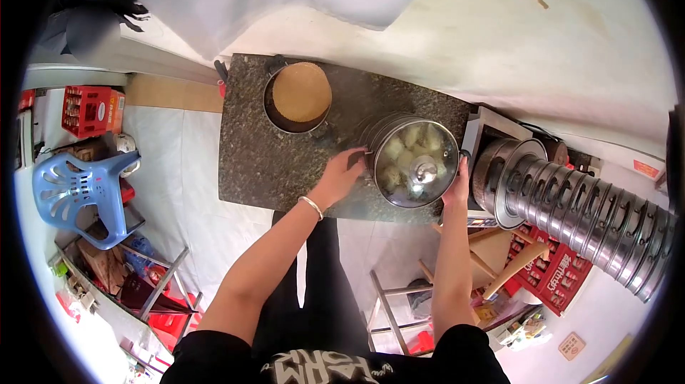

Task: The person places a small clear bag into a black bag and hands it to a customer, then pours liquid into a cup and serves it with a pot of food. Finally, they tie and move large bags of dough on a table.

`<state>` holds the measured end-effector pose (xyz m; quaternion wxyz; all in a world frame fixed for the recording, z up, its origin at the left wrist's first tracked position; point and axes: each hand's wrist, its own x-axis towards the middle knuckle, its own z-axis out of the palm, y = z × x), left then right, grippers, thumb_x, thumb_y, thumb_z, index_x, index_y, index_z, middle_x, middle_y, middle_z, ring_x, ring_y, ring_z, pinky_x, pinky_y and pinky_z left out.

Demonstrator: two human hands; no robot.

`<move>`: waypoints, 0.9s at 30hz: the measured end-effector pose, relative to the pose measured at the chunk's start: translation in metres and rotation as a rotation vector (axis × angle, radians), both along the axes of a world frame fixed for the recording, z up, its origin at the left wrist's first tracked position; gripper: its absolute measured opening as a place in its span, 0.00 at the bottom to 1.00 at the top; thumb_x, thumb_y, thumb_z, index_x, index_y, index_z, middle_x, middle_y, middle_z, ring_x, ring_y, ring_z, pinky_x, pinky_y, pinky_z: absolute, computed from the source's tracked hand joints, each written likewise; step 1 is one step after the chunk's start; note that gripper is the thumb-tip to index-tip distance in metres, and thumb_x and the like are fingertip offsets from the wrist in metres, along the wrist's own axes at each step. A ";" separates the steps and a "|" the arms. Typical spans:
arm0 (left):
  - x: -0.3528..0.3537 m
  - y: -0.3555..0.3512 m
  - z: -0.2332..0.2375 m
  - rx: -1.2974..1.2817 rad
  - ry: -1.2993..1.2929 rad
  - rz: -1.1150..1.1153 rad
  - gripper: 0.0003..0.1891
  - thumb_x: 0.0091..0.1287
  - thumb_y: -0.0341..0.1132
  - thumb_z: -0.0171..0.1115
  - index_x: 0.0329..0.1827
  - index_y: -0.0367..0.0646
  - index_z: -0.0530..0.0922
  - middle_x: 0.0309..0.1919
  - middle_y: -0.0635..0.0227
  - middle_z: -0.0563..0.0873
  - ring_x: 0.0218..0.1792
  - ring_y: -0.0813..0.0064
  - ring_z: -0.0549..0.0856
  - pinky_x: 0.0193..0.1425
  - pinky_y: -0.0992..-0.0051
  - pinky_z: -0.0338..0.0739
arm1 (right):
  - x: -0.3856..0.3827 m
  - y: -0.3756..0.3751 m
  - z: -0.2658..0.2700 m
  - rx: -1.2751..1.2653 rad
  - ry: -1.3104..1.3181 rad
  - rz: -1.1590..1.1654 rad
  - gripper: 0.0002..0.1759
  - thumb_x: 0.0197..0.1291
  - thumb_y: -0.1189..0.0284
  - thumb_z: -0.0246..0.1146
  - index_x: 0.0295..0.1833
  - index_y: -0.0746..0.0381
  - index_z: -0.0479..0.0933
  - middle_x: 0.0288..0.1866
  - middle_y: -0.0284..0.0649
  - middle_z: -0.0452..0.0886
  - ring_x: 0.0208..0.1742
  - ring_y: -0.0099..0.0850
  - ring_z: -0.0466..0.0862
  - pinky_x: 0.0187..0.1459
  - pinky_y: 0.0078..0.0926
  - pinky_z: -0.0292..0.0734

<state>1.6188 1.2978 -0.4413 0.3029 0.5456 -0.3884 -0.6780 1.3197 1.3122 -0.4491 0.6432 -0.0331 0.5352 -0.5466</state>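
A round metal steamer pot (371, 140) with a glass lid (407, 184) stands at the right end of the dark stone counter (300, 170). Pale, lumpy pieces of food show through the lid, which has a shiny round knob (423, 169). My left hand (341, 178), with a bracelet at the wrist, has its fingers curled at the pot's left handle. At the right side, my right hand (457, 183) grips the pot by its dark handle (465, 155). Farther left on the counter sits a second pot (270, 107) with a round tan-brown disc (302, 92) across its top.
To the right, a long stack of metal steamer rings (585, 206) rises close beside the counter. A wooden chair (510, 263) and a red crate (553, 270) are below it. On the left are a blue plastic chair (78, 188) and another red crate (85, 109).
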 end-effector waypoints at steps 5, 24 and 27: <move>-0.006 -0.002 -0.015 0.085 -0.041 0.205 0.16 0.64 0.36 0.56 0.52 0.38 0.74 0.40 0.72 0.81 0.41 0.81 0.77 0.45 0.78 0.70 | 0.003 -0.014 -0.015 0.039 0.080 -0.067 0.28 0.60 0.52 0.58 0.57 0.62 0.70 0.55 0.42 0.76 0.56 0.36 0.75 0.58 0.37 0.69; 0.006 -0.015 0.000 0.321 0.334 0.017 0.14 0.58 0.38 0.61 0.44 0.41 0.78 0.39 0.76 0.80 0.42 0.83 0.75 0.50 0.79 0.65 | 0.002 -0.009 -0.015 0.150 0.171 -0.008 0.33 0.62 0.46 0.52 0.63 0.60 0.67 0.60 0.38 0.73 0.59 0.33 0.73 0.61 0.32 0.65; 0.007 -0.012 0.001 0.295 0.272 -0.008 0.15 0.59 0.36 0.61 0.47 0.39 0.77 0.41 0.75 0.81 0.43 0.83 0.76 0.51 0.79 0.66 | 0.014 -0.012 0.020 0.149 0.183 -0.009 0.32 0.62 0.46 0.51 0.62 0.59 0.68 0.59 0.38 0.73 0.59 0.33 0.73 0.61 0.33 0.65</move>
